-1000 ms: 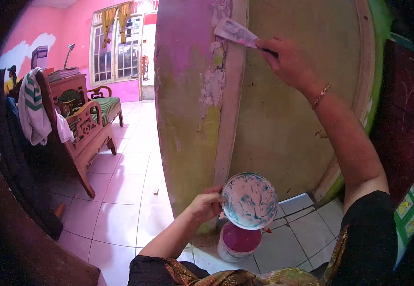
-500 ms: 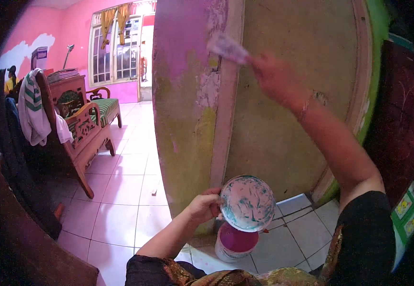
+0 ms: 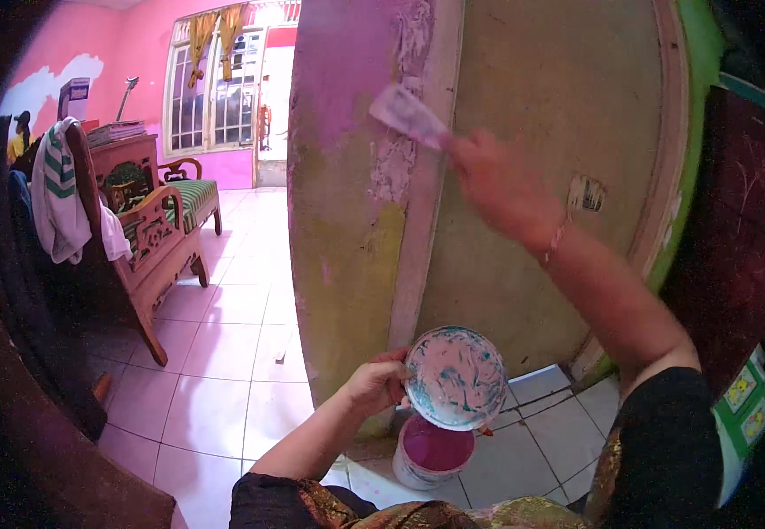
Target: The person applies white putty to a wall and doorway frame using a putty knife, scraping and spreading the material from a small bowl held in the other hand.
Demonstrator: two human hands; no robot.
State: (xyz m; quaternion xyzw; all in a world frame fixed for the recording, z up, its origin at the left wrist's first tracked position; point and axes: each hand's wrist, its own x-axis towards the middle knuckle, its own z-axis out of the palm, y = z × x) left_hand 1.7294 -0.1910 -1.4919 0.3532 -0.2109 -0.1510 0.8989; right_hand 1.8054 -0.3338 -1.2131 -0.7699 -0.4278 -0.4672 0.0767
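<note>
The right grip (image 3: 504, 187) is closed around the handle end of the flat, pale, paste-smeared scraper (image 3: 407, 116), probably light and stiff-bladed, extending up-left before the patchy purple-and-olive wall (image 3: 338, 167); contact is unclear. The left grip (image 3: 377, 385) pinches the round, pink-and-teal-smeared disc (image 3: 457, 377) to its right, likely light but slippery-faced: hold the rim.
</note>
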